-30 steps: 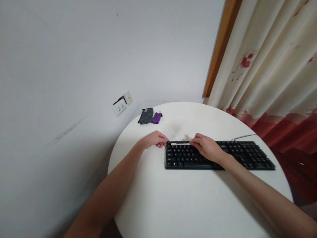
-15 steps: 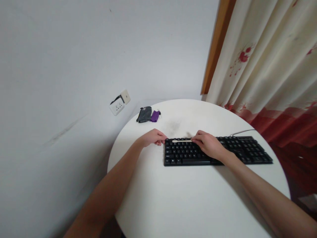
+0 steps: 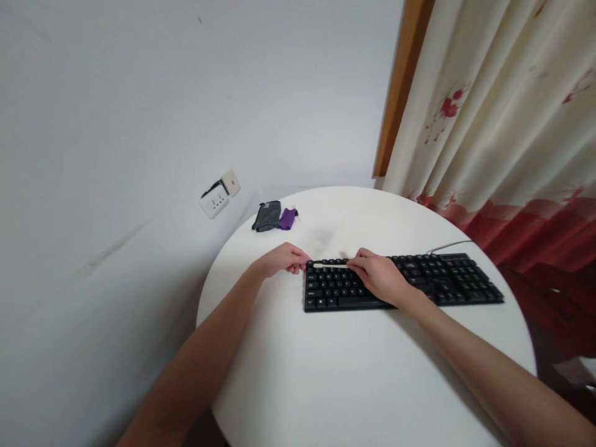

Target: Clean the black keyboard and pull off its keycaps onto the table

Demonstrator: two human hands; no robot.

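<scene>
Round white table [image 3: 298, 372]: bears the black keyboard [image 3: 342, 290], which lies flat. My right hand [image 3: 377, 276]: above the keyboard, thumb and fingertips pinched together. My left hand [image 3: 285, 257]: fingertips at the keyboard's far left corner; whether they clasp it, I cannot tell. Slim pale stick [image 3: 329, 266]: held by its right end in my right pinch, along the upper rows; best guided low, with light, even pressure.

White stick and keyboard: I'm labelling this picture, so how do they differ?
The white stick is pale and slim; the keyboard is black and broad. The stick is held in the right hand, while the keyboard lies on the table. Both are longer than they are wide.
</scene>
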